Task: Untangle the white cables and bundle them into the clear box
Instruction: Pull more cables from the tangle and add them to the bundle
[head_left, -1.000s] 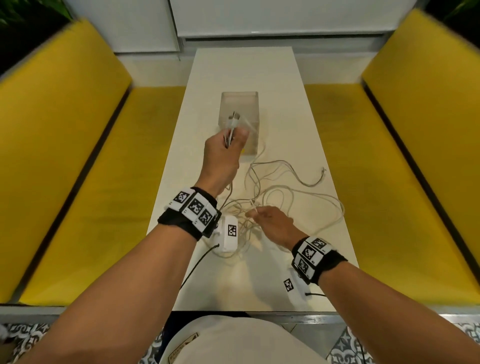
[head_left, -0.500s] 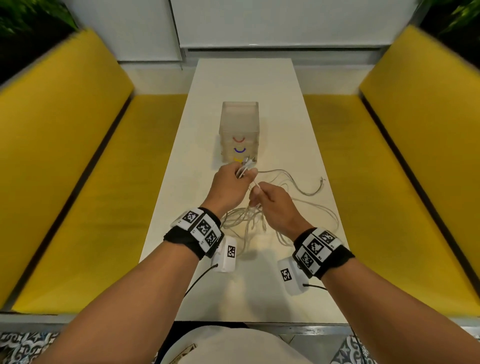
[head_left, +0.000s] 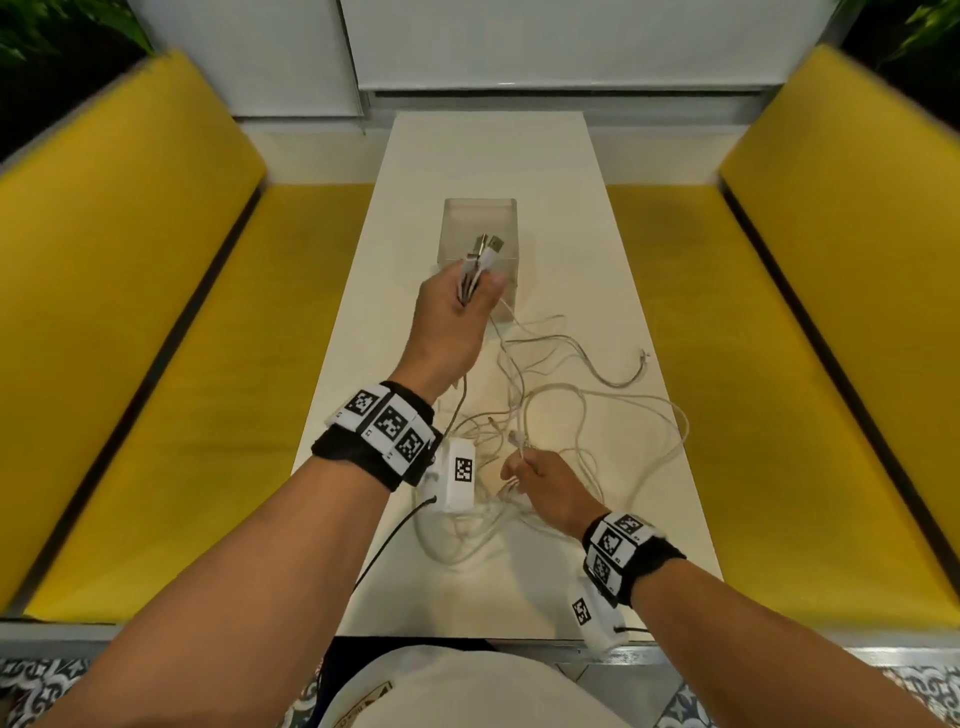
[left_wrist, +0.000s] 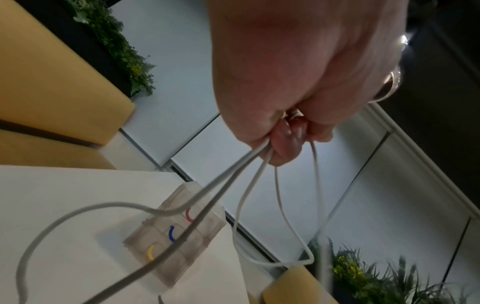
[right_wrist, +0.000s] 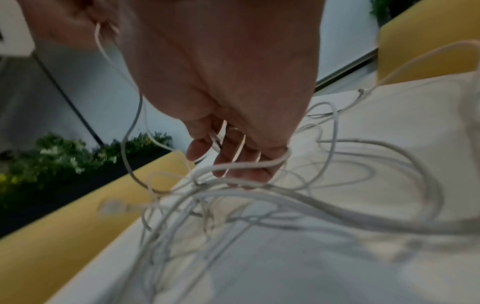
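1. The left hand (head_left: 452, 317) is up in the air, just in front of the clear box (head_left: 480, 218). Its fingers are curled tight around a bunch of white cables (head_left: 571, 415). The plug ends (head_left: 488, 245) stick out past the fingers, over the box.
2. In the left wrist view, the left hand (left_wrist: 291, 78) squeezes the cords, and they hang down in loops toward the table (left_wrist: 64, 195).
3. The clear box stands on the white table (head_left: 488, 150), near the middle. In the left wrist view the clear box (left_wrist: 179, 236) has three curved marks on it: red, blue and yellow. They are not letters.
4. The right hand (head_left: 550, 483) is low, close to the person. It pinches one thin cable end that pokes up from its fingers.
5. In the right wrist view, the right hand (right_wrist: 221, 82) has cords running between its bent fingers.
6. The rest of the white cables lie in a messy pile on the table, between the two hands and off to the right.
7. Both wrists wear black bands (head_left: 363, 452) with black-and-white square codes. No words can be read anywhere.
8. Yellow benches (head_left: 171, 364) sit on both sides of the table.
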